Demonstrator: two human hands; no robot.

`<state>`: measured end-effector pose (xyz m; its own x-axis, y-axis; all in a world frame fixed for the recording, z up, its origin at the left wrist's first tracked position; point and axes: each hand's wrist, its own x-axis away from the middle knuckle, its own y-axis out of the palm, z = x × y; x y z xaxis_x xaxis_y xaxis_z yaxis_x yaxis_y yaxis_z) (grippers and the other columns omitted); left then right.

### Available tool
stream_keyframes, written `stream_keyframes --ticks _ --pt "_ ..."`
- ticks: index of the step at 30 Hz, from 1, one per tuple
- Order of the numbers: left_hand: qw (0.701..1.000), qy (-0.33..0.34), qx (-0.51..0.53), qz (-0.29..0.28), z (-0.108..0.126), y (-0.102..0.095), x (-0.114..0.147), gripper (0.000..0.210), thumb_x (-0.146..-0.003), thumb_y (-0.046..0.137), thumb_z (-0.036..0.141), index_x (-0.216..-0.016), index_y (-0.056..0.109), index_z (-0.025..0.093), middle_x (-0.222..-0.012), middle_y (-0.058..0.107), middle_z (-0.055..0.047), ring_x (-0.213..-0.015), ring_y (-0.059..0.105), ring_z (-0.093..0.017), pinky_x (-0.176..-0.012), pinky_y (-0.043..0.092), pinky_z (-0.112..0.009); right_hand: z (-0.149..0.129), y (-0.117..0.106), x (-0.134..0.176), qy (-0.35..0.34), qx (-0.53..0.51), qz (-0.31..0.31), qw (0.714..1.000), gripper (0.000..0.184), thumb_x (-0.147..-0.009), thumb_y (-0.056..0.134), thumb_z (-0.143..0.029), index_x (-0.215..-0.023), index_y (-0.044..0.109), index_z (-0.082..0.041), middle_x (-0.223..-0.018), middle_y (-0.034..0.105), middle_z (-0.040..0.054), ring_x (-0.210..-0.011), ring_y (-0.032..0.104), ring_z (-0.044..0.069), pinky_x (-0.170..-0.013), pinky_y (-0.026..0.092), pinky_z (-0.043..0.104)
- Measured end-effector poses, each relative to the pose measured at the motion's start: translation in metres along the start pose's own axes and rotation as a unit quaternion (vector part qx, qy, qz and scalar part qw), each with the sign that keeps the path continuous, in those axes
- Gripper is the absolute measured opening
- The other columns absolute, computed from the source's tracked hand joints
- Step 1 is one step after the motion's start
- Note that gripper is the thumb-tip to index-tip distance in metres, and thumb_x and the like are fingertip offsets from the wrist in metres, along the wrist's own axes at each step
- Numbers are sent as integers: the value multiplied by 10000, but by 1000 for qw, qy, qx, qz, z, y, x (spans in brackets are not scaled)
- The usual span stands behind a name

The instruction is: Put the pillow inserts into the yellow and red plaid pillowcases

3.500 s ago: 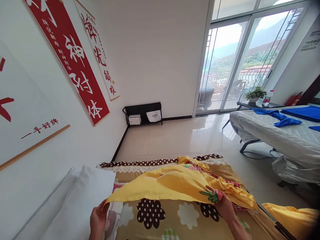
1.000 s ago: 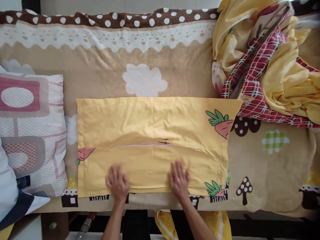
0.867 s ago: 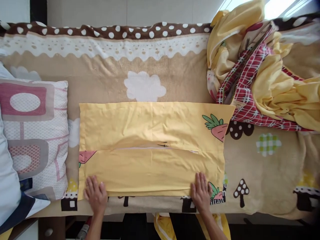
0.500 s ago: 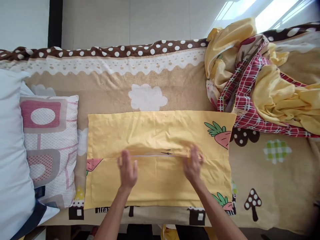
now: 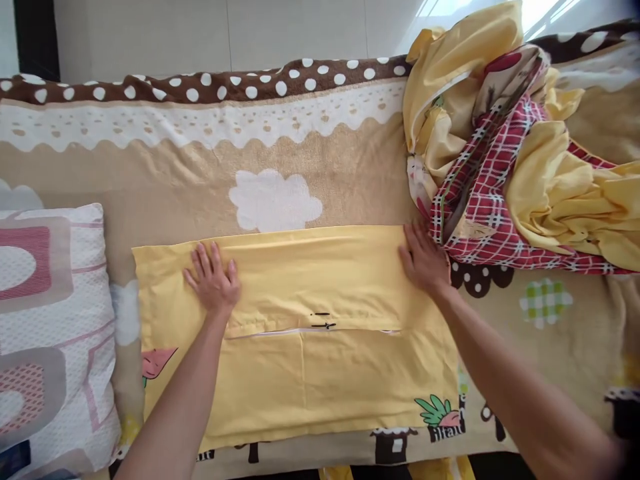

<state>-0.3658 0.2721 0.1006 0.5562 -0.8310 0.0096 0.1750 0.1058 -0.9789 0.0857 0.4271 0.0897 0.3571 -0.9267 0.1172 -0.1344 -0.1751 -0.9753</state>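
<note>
A yellow pillowcase (image 5: pixel 310 280) with carrot prints lies flat, folded so its two long edges meet along a slit near the middle. My left hand (image 5: pixel 213 277) rests on its upper left part, palm down, fingers spread. At the upper right corner my right hand (image 5: pixel 425 260) lies flat on the cloth, fingers stretched out, partly hiding the carrot print there. The fingertips of the right hand come close to a crumpled heap of yellow and red plaid cloth (image 5: pixel 495 193).
Below everything spreads a beige blanket (image 5: pixel 350 160) with a brown polka-dot border and cloud prints. A white and pink patterned pillow (image 5: pixel 55 267) lies at the left. Pale floor tiles (image 5: pixel 300 33) show beyond the far edge.
Both hands have moved from near the middle slit outward and away from me onto the pillowcase's upper part, and now lie flat. The view has shifted somewhat to the right.
</note>
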Motion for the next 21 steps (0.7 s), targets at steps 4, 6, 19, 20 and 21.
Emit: stream_keyframes --ticks 4,6,19,20,21 --pt "1000 11 7 7 1 2 -6 662 -963 356 493 -1529 319 152 -1608 257 -189 -1506 192 -320 -1194 40 -573 47 -11 -6 -35 15 -47 998 607 -1012 316 -411 -1544 279 -120 -1602 300 140 -1468 293 240 -1179 283 432" --pt "1000 11 5 11 1 4 -6 662 -962 346 493 -1524 331 144 -1606 262 -193 -1506 193 -320 -1193 46 -565 52 -10 -9 -38 8 -40 998 632 -1013 285 -428 -1537 281 -75 -1598 298 160 -1471 281 245 -1184 276 427" --pt "1000 3 15 15 -3 7 -4 639 -957 330 477 -1504 378 149 -1593 300 -175 -1503 216 -301 -1194 58 -546 -228 23 5 -140 -66 52 986 628 -1023 317 -303 -1591 68 -209 -1589 340 84 -1499 228 194 -1204 190 433" --pt "1000 4 13 18 -3 8 -4 639 -957 329 478 -1503 382 149 -1591 304 -176 -1502 219 -301 -1194 62 -545 -259 29 4 -203 -81 13 976 614 -1023 326 -327 -1589 110 -224 -1592 338 59 -1497 229 172 -1211 180 403" --pt "1000 5 11 20 -4 8 -4 639 -958 327 478 -1502 383 146 -1589 307 -179 -1502 222 -301 -1194 68 -544 -280 33 0 -222 -90 -2 971 596 -1025 333 -337 -1583 146 -248 -1599 324 36 -1496 227 158 -1216 164 395"
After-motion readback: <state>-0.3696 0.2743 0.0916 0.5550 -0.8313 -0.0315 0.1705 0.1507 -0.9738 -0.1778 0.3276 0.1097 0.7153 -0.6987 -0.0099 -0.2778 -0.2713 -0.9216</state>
